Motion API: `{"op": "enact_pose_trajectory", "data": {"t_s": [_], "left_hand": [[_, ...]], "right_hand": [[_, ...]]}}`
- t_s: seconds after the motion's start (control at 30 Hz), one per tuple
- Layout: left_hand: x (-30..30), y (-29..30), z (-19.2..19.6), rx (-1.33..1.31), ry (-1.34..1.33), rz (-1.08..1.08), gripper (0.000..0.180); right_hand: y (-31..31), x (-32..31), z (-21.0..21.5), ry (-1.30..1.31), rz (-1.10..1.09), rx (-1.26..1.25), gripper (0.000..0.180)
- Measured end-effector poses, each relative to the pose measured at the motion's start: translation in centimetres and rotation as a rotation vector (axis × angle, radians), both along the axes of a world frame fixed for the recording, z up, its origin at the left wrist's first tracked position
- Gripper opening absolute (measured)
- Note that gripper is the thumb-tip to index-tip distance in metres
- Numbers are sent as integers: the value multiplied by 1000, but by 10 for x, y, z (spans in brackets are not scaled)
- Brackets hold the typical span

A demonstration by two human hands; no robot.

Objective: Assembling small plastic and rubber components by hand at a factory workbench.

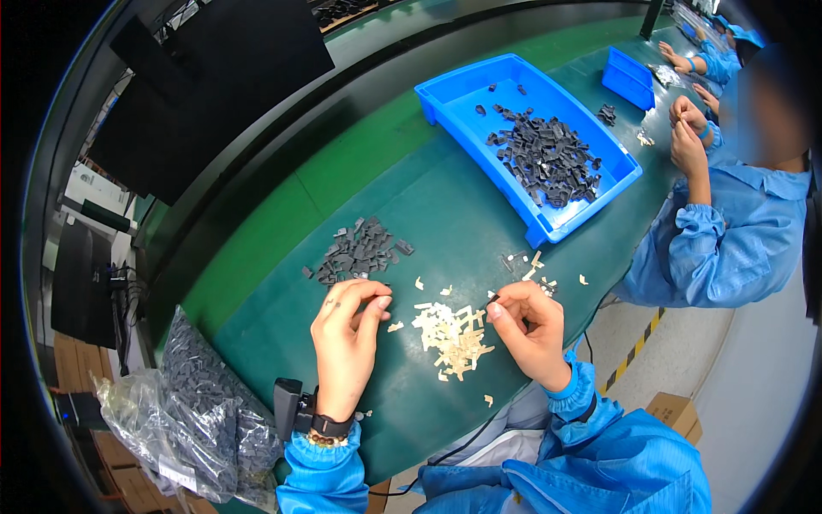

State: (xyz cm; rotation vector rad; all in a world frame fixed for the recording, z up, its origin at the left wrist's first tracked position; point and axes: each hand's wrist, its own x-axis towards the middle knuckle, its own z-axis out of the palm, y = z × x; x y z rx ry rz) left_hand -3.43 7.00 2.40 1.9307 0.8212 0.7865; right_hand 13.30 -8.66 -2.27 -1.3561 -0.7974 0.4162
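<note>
My left hand (347, 338) is closed, thumb against the curled fingers, beside a pile of small dark grey plastic parts (364, 248). Whatever its fingertips hold, if anything, is hidden. To the right, my right hand (533, 334) pinches a small black part (492, 299) between thumb and forefinger. Between the two hands lies a loose heap of small cream-coloured plastic pieces (454, 338), closest to my right fingertips. A few more cream and dark bits (533, 267) are scattered beyond my right hand.
A blue tray (467, 141) of dark parts stands ahead on the green table (300, 295). Clear plastic bags of dark parts (205, 403) sit at the left. On the right a co-worker (728, 231) in blue handles something small near a smaller blue bin (629, 77).
</note>
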Motion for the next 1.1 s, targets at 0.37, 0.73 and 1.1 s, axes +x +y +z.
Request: {"op": "enact_pose_trajectory", "data": {"t_s": [0.37,0.73,1.1], "left_hand": [[12,-37,-16,-789,-308,-226,12],[5,-41,-27,-714,-265,-271,22],[7,-53,-23,-283,-240,-118,14]], "right_hand": [[-2,3,10,-142,265,-34,17],[-6,3,0,-102,286,-42,16],[0,2,9,22,322,38,4]]}}
